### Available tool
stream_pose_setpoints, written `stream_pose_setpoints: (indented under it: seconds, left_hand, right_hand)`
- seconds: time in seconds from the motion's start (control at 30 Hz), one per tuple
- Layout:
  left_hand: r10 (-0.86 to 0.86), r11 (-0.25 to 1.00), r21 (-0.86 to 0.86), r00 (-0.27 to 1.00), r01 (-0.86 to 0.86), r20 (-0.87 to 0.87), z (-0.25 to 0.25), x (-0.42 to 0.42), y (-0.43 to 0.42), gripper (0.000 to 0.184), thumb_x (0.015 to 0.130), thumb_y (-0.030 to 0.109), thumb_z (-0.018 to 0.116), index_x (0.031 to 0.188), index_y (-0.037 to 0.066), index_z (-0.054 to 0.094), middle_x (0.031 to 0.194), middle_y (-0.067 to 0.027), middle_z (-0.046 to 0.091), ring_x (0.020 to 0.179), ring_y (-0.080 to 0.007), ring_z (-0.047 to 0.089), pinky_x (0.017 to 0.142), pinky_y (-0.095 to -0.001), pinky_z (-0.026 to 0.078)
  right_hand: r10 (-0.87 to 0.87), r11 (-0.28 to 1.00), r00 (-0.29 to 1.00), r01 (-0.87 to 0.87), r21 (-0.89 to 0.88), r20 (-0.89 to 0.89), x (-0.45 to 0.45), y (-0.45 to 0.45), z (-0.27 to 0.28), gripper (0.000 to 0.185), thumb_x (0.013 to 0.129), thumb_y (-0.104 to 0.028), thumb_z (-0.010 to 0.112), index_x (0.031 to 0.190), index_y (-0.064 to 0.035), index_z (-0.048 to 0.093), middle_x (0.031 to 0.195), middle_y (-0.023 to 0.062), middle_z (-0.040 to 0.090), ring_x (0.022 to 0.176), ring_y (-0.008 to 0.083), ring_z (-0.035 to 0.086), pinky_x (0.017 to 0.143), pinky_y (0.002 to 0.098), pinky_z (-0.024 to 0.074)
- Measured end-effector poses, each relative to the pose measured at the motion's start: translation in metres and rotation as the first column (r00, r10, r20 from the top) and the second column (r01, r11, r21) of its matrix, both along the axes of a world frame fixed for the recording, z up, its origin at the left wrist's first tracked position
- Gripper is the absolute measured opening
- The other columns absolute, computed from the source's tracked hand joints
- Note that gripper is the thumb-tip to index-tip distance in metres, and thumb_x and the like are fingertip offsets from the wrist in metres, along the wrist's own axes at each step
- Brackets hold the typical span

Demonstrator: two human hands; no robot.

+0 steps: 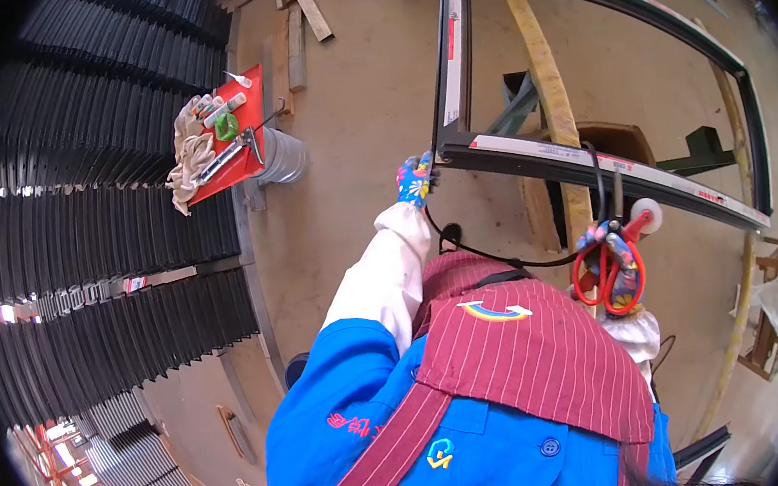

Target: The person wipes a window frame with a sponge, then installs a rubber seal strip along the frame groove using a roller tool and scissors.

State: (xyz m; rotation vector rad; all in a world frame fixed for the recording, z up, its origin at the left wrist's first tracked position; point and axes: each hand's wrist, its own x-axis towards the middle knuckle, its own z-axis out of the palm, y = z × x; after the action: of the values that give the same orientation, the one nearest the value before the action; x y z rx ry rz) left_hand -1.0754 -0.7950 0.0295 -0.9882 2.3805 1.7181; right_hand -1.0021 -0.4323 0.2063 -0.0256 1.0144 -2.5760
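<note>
currently, right hand (620,264) closed on scissors (618,193), roller (647,214) just beside this grip; left hand (414,181) at frame (559,156) corner, its closure cannot be told.

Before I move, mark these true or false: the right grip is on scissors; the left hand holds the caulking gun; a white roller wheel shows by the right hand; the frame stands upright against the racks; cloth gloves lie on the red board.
The right grip is on red-handled scissors. True.
The left hand holds the caulking gun. False: it is at a corner of the frame; the gun lies on the red board.
A white roller wheel shows by the right hand. True.
The frame stands upright against the racks. False: it lies across yellow bars.
Cloth gloves lie on the red board. True.
</note>
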Motion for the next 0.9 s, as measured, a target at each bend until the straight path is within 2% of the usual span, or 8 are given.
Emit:
stream_pose_setpoints:
  seconds: [0.1, 0.27, 0.33, 0.47, 0.67, 0.73, 0.77, 0.9]
  left_hand:
    - [0.185, 0.88, 0.446, 0.983, -0.162, -0.008, -0.01, 0.026, 0.0, 0.018, 0.087, 0.017, 0.063, 0.098, 0.003, 0.058, 0.086, -0.006, 0.062, 0.07, -0.0159, 0.062, 0.059, -0.0275, 0.053]
    - [0.288, 0.835, 0.502, 0.957, -0.225, -0.049, 0.007, 0.039, 0.025, 0.013, 0.086, 0.012, 0.063, 0.093, 0.002, 0.059, 0.084, -0.0058, 0.061, 0.071, -0.0137, 0.061, 0.06, -0.0287, 0.056]
    - [0.392, 0.72, 0.623, 0.92, -0.305, -0.003, 0.002, 0.034, 0.037, 0.017, 0.087, 0.009, 0.062, 0.102, 0.003, 0.057, 0.086, -0.0063, 0.06, 0.073, -0.0175, 0.061, 0.065, -0.0333, 0.057]
    - [0.611, 0.521, 0.767, 0.791, -0.375, -0.029, -0.028, 0.024, 0.055, 0.023, 0.087, 0.007, 0.061, 0.108, 0.003, 0.053, 0.086, -0.0071, 0.059, 0.073, -0.0195, 0.062, 0.063, -0.0353, 0.057]
    - [0.646, 0.586, 0.676, 0.762, -0.447, -0.055, -0.021, 0.005, 0.068, 0.023, 0.086, 0.011, 0.062, 0.108, 0.004, 0.055, 0.086, -0.0072, 0.062, 0.072, -0.0164, 0.062, 0.062, -0.0314, 0.055]
    - [0.572, 0.772, 0.36, 0.819, -0.525, -0.033, -0.028, 0.0, 0.061, 0.021, 0.084, 0.016, 0.064, 0.1, 0.003, 0.06, 0.085, -0.0063, 0.063, 0.07, -0.0151, 0.062, 0.062, -0.0285, 0.052]
    - [0.544, 0.788, 0.392, 0.835, -0.475, -0.082, -0.047, -0.002, 0.053, 0.02, 0.083, 0.02, 0.065, 0.089, 0.002, 0.063, 0.079, -0.0061, 0.064, 0.062, -0.0153, 0.062, 0.057, -0.0273, 0.051]
    - [0.542, 0.803, 0.341, 0.836, -0.488, -0.079, -0.021, 0.0, 0.057, 0.019, 0.084, 0.02, 0.064, 0.083, 0.002, 0.063, 0.071, -0.0051, 0.062, 0.054, -0.0148, 0.059, 0.051, -0.0276, 0.049]
  right_hand:
    - [-0.098, 0.995, 0.993, 0.096, 0.026, 0.066, -0.005, 0.023, 0.038, 0.017, 0.088, -0.014, 0.052, 0.102, -0.0039, 0.051, 0.095, 0.0107, 0.05, 0.09, 0.0229, 0.052, 0.084, 0.0363, 0.0444]
    - [-0.37, 0.925, 0.906, 0.38, 0.009, -0.205, -0.021, 0.074, 0.068, 0.019, 0.089, -0.019, 0.051, 0.099, -0.0025, 0.048, 0.094, 0.0084, 0.048, 0.088, 0.0221, 0.046, 0.079, 0.0328, 0.0413]
    - [-0.319, 0.947, 0.92, 0.32, -0.035, -0.229, -0.024, 0.102, 0.071, 0.018, 0.089, -0.019, 0.052, 0.096, -0.0031, 0.047, 0.092, 0.0066, 0.046, 0.088, 0.0222, 0.044, 0.078, 0.0323, 0.0403]
    - [-0.413, 0.907, 0.885, 0.421, -0.006, -0.214, -0.019, 0.127, 0.074, 0.019, 0.089, -0.021, 0.053, 0.095, -0.004, 0.047, 0.091, 0.0079, 0.044, 0.088, 0.0223, 0.044, 0.079, 0.0316, 0.0388]
    - [-0.486, 0.864, 0.857, 0.501, 0.051, -0.171, -0.008, 0.139, 0.062, 0.018, 0.089, -0.02, 0.052, 0.095, -0.0038, 0.048, 0.092, 0.0093, 0.044, 0.089, 0.0221, 0.044, 0.081, 0.0322, 0.0377]
    - [-0.424, 0.903, 0.888, 0.429, -0.01, -0.178, -0.005, 0.154, 0.05, 0.017, 0.089, -0.018, 0.05, 0.099, -0.0034, 0.051, 0.096, 0.0105, 0.046, 0.093, 0.0234, 0.045, 0.084, 0.0323, 0.0384]
    - [-0.428, 0.901, 0.887, 0.433, -0.011, -0.176, -0.003, 0.161, 0.044, 0.017, 0.089, -0.018, 0.05, 0.099, -0.0034, 0.051, 0.096, 0.0105, 0.046, 0.093, 0.0234, 0.045, 0.084, 0.0323, 0.0384]
    - [-0.66, 0.722, 0.736, 0.677, 0.142, -0.152, 0.019, 0.24, 0.027, 0.023, 0.091, -0.016, 0.045, 0.107, -0.0009, 0.051, 0.113, 0.0149, 0.048, 0.105, 0.026, 0.046, 0.094, 0.0354, 0.038]
